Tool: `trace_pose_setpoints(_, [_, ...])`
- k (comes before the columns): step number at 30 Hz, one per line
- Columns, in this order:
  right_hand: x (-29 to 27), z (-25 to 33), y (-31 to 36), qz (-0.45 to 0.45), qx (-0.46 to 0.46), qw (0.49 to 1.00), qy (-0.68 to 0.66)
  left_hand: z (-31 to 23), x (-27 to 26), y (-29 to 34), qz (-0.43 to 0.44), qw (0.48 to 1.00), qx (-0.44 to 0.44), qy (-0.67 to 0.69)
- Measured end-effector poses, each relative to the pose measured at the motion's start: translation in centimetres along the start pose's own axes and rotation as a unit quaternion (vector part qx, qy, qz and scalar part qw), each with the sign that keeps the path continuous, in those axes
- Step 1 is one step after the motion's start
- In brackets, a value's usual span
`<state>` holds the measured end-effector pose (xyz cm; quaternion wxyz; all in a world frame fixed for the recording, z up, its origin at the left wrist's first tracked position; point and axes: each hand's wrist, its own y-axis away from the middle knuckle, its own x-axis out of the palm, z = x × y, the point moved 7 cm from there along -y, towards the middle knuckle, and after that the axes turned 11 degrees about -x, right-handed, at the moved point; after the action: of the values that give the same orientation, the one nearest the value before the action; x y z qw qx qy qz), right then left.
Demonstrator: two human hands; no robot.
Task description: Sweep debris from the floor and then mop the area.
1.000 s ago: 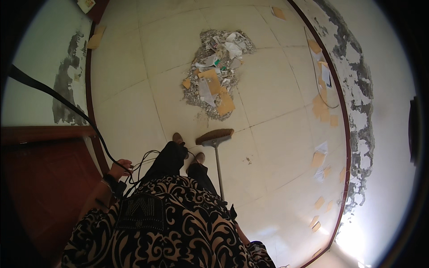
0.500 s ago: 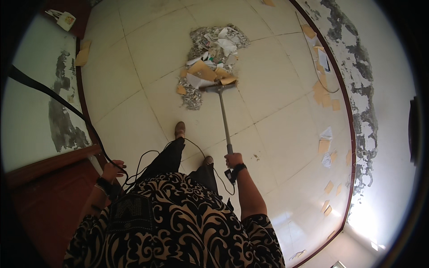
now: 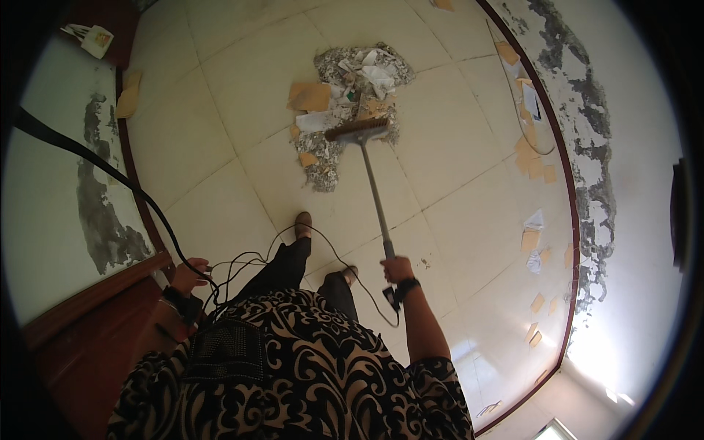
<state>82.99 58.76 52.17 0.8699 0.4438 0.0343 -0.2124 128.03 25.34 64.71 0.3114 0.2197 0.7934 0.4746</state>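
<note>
My right hand (image 3: 398, 269) is closed round the grey handle of a long broom (image 3: 376, 191), near its upper end. The brown bristle head (image 3: 357, 130) is at the near part of a pile of grey rubble and paper scraps (image 3: 323, 169), slightly blurred. A brown card piece (image 3: 308, 96) lies flat at the pile's left side, with a white sheet (image 3: 315, 121) just below it. My left hand (image 3: 192, 274) hangs at my left side, fingers apart, beside a black cable (image 3: 165, 227); I see nothing gripped in it.
Thin black cords (image 3: 242, 258) loop around my legs and toward my right wrist. Brown card scraps (image 3: 529, 240) and white paper lie along the right wall. A red-brown wooden piece (image 3: 95, 323) stands at left, and a white bag (image 3: 95, 40) sits at far left.
The broom head has lifted off the card pieces, which now lie spread leftward on the pile. My right hand has shifted slightly right. The left hand stays at about the same place.
</note>
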Motion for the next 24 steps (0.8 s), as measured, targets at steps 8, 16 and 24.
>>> trace_pose_setpoints(8, [4.9, -6.7, 15.8, -0.052, 0.207, 0.967, -0.139, -2.5, 1.6, -1.6, 0.079, 0.996, -0.026, -0.020])
trace_pose_setpoints(16, [5.7, -1.3, 4.6, 0.090, -0.116, 0.957, 0.250, -3.7, -0.1, -3.5, 0.089, 0.994, -0.028, -0.065])
trace_pose_setpoints(24, [0.3, 2.9, -3.6, -0.161, 0.050, 0.981, -0.099, -4.8, -2.0, -5.3, 0.071, 0.996, 0.015, -0.056])
